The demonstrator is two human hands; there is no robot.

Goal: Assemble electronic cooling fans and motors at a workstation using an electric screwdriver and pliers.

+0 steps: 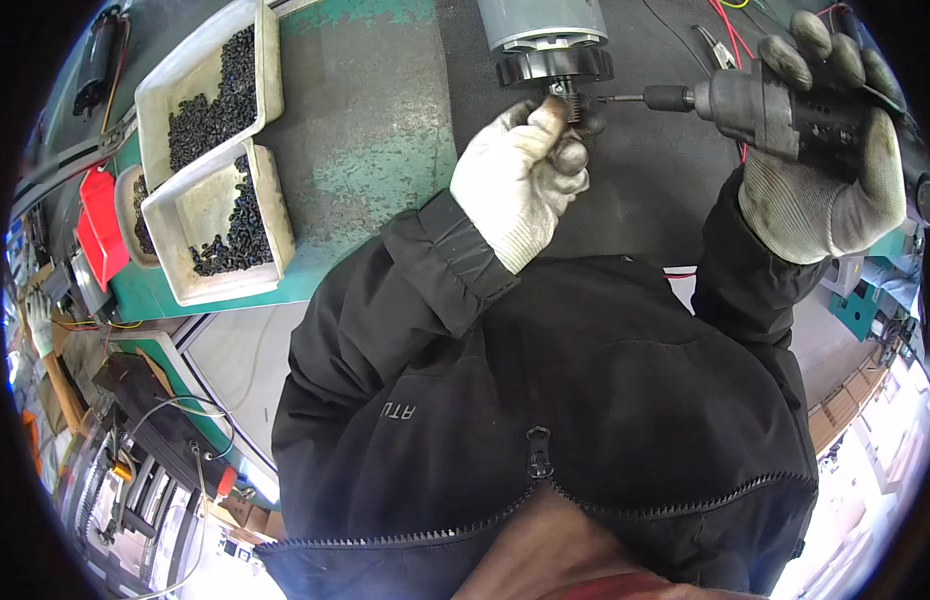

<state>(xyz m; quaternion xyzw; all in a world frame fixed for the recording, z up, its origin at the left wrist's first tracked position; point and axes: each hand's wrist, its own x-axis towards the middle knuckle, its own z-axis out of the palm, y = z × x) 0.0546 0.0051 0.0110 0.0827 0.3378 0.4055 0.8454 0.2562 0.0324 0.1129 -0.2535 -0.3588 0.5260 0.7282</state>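
Note:
A grey cylindrical motor (545,20) lies at the top middle, with a black ring-shaped flange (555,67) and a ridged metal shaft (573,104) toward me. My left hand (520,175), in a white glove with dark fingertips, is closed around this shaft, thumb and fingers pinched together. Any small part between the fingertips is hidden. My right hand (820,190), also gloved, grips a black power screwdriver (755,105) from the right. Its thin bit (622,98) points left, with the tip close beside the shaft; whether it touches a screw is too small to tell.
Two pale bins (155,100) (170,225) of small black parts stand on the worn green bench (365,130) at left, beside a red bin (103,225). A black mat (665,190) lies under the motor. Red wires (730,35) and a metal clip (720,50) are near the screwdriver.

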